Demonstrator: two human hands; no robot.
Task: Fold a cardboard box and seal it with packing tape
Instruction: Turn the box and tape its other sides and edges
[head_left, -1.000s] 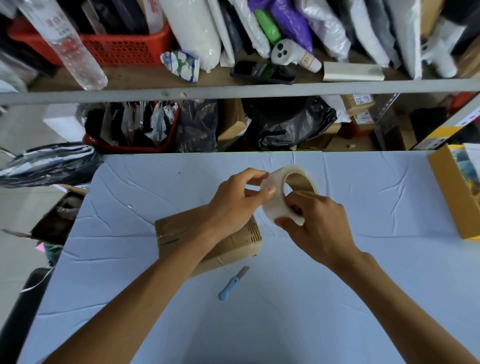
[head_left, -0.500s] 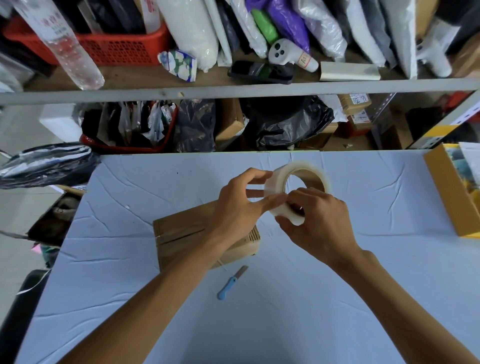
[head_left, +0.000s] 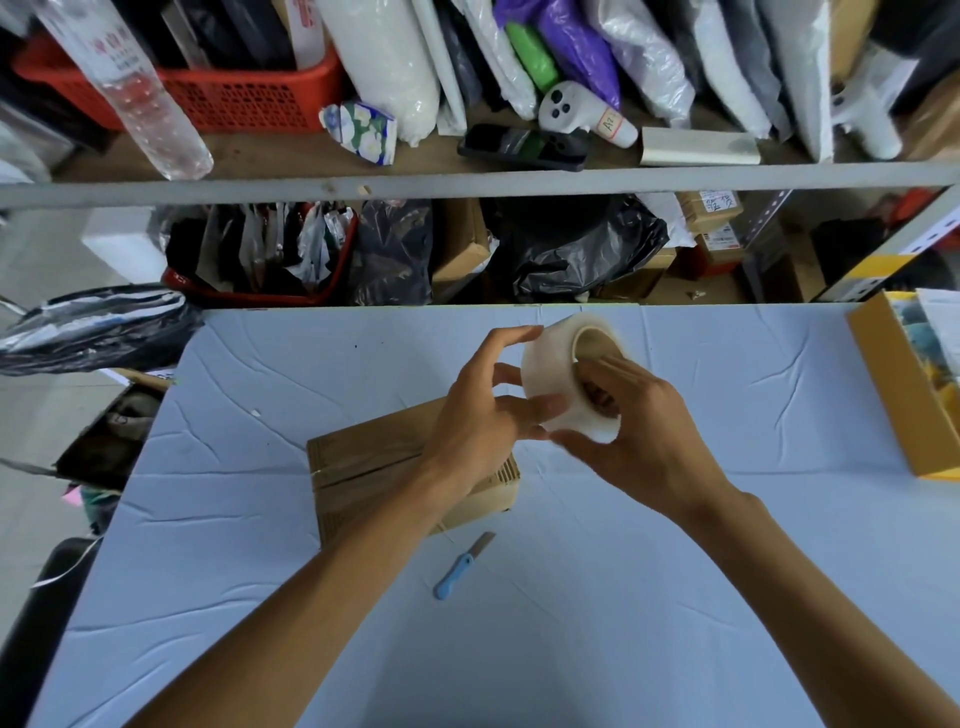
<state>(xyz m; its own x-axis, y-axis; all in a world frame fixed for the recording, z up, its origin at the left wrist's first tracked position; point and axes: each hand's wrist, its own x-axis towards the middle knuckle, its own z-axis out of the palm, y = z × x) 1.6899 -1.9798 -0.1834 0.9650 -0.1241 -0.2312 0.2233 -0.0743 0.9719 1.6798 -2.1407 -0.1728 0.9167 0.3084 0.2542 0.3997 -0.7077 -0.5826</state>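
Tape roll (head_left: 551, 375) is translucent white, box (head_left: 363, 462) brown, knife (head_left: 458, 570) blue.

Two hands are showing: one left hand (head_left: 478, 415) and one right hand (head_left: 644, 436). One tape roll (head_left: 550, 374) is showing. The table (head_left: 675, 597) is carrying one cardboard box (head_left: 363, 462), one blue knife (head_left: 460, 569) and one yellow box (head_left: 888, 395).
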